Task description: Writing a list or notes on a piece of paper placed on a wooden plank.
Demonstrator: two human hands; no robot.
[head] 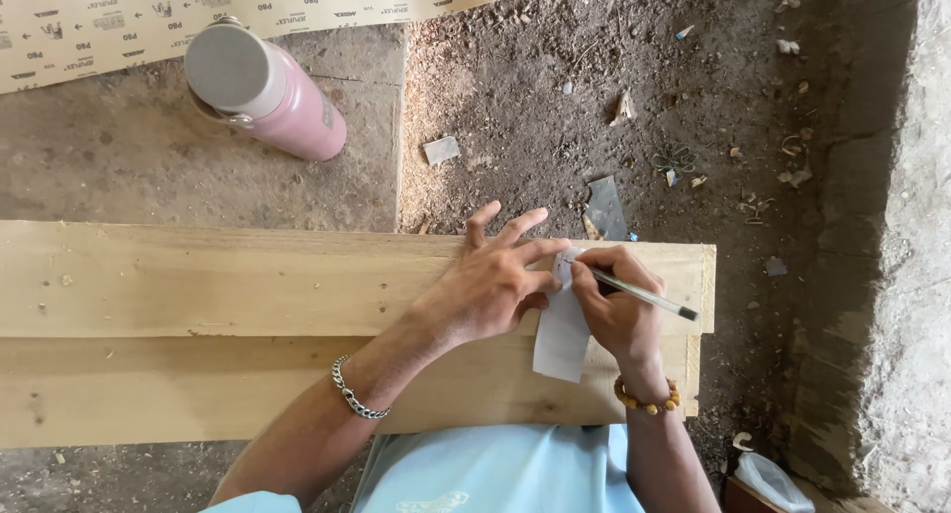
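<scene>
- Dirt floor strewn with sawdust, wood chips and scraps; concrete ledge along the right edge
- Two pale wooden planks laid side by side across the view, ends flush on the right
- White paper strip lying on the planks near their right end — spans the seam, lower end near the front plank's edge
- Left hand flat on the rear plank, fingers spread, not gripping; fingertips pinning the top of the paper strip
- Silver chain bracelet on the left wrist
- Right hand clenched around a pen in a writing grip; tip on the paper's upper end, right beside the left fingertips, barrel angled out to the right
- Amber bead bracelet on the right wrist
- Pink insulated bottle with grey lid standing on a concrete slab behind the planks — well apart from both hands
- Printed sandpaper sheet backing-side up at top left, just behind the bottle
- Light blue shirt at bottom centre
</scene>
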